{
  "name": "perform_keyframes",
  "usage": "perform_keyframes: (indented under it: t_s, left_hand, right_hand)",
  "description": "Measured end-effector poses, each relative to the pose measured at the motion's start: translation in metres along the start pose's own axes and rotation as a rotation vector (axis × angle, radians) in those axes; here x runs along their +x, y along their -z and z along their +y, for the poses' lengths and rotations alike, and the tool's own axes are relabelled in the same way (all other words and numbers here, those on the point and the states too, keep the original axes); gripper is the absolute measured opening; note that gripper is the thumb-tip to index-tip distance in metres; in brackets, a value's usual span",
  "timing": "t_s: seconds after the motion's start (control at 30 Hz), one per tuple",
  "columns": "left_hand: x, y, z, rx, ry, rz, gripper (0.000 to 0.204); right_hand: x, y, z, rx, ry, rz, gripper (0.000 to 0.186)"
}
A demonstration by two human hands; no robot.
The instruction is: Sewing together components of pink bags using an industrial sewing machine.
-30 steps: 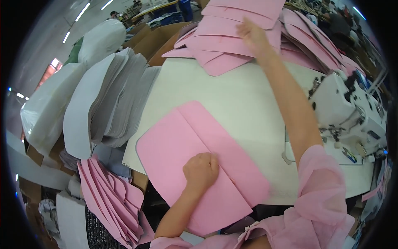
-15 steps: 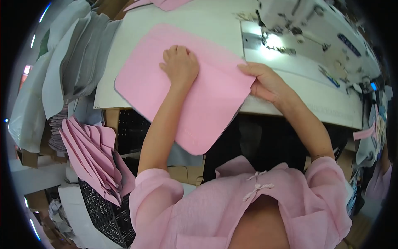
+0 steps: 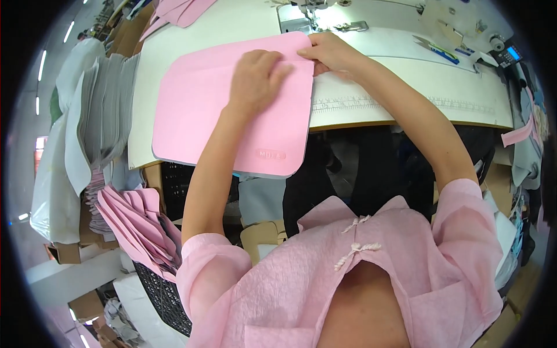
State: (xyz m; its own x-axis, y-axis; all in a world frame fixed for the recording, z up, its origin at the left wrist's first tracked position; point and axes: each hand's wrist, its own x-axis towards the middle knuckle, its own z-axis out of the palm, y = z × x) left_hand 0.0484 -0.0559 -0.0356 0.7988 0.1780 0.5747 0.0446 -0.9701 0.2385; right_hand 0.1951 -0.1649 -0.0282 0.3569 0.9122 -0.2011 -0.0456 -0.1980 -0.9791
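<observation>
The pink pad [image 3: 232, 116] lies flat on the white table [image 3: 406, 87], its near edge hanging over the table's front, its far right corner just before the sewing machine [image 3: 316, 14]. The left hand [image 3: 255, 78] presses down on it with fingers spread loosely; the right hand [image 3: 333, 55] pinches the far corner. To feed it well, I judge the flat hand should keep the layers from slipping while the pinching grip steers the edge straight to the needle. A black crate [image 3: 165, 296] at lower left holds a fan of pink pieces [image 3: 136, 223]; grey pieces [image 3: 110, 110] are stacked beside the table.
</observation>
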Motion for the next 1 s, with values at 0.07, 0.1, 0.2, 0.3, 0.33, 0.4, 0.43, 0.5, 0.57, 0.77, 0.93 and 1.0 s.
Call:
perform_keyframes:
  t_s: [0.07, 0.1, 0.2, 0.3, 0.33, 0.4, 0.43, 0.5, 0.57, 0.77, 0.93, 1.0]
  left_hand:
    - [0.007, -0.001, 0.012, -0.075, 0.078, -0.113, 0.025]
    - [0.01, -0.002, 0.007, -0.157, 0.139, -0.147, 0.022]
    - [0.011, -0.006, -0.001, -0.424, 0.328, -0.2, 0.016]
    - [0.015, -0.005, -0.006, -0.653, 0.461, -0.255, 0.014]
    - [0.017, -0.004, -0.007, -0.697, 0.461, -0.286, 0.014]
    - [0.02, -0.002, -0.008, -0.756, 0.486, -0.315, 0.013]
    - [0.022, -0.001, -0.009, -0.811, 0.513, -0.335, 0.012]
    - [0.028, 0.001, -0.016, -0.89, 0.539, -0.414, 0.014]
    - [0.039, 0.007, -0.013, -0.829, 0.542, -0.511, 0.014]
    - [0.039, -0.008, -0.019, -0.541, 0.474, -0.556, 0.021]
    - [0.035, -0.011, -0.023, -0.419, 0.413, -0.52, 0.021]
    - [0.035, -0.012, -0.021, -0.422, 0.425, -0.506, 0.02]
  right_hand:
    - [0.001, 0.0, -0.002, 0.012, 0.006, 0.038, 0.019]
    - [0.002, 0.001, -0.003, -0.104, 0.013, 0.099, 0.019]
    - [0.001, 0.011, 0.008, -0.602, 0.385, 0.422, 0.02]
    - [-0.01, 0.03, 0.02, -0.853, 0.709, 0.33, 0.024]
    - [-0.013, 0.032, 0.022, -0.952, 0.916, 0.216, 0.024]
    - [-0.019, 0.03, 0.024, -0.955, 0.802, 0.089, 0.026]
    - [-0.022, 0.027, 0.023, -1.167, 0.804, 0.061, 0.028]
    - [-0.021, 0.029, 0.022, -1.348, 0.845, 0.033, 0.033]
    - [-0.024, 0.027, 0.019, -1.406, 0.681, -0.019, 0.033]
    - [-0.026, 0.021, 0.026, -1.453, 0.628, 0.076, 0.032]
    - [-0.046, 0.012, 0.028, -1.372, 0.72, 0.101, 0.037]
    - [-0.056, 0.006, 0.034, -1.401, 0.901, 0.171, 0.039]
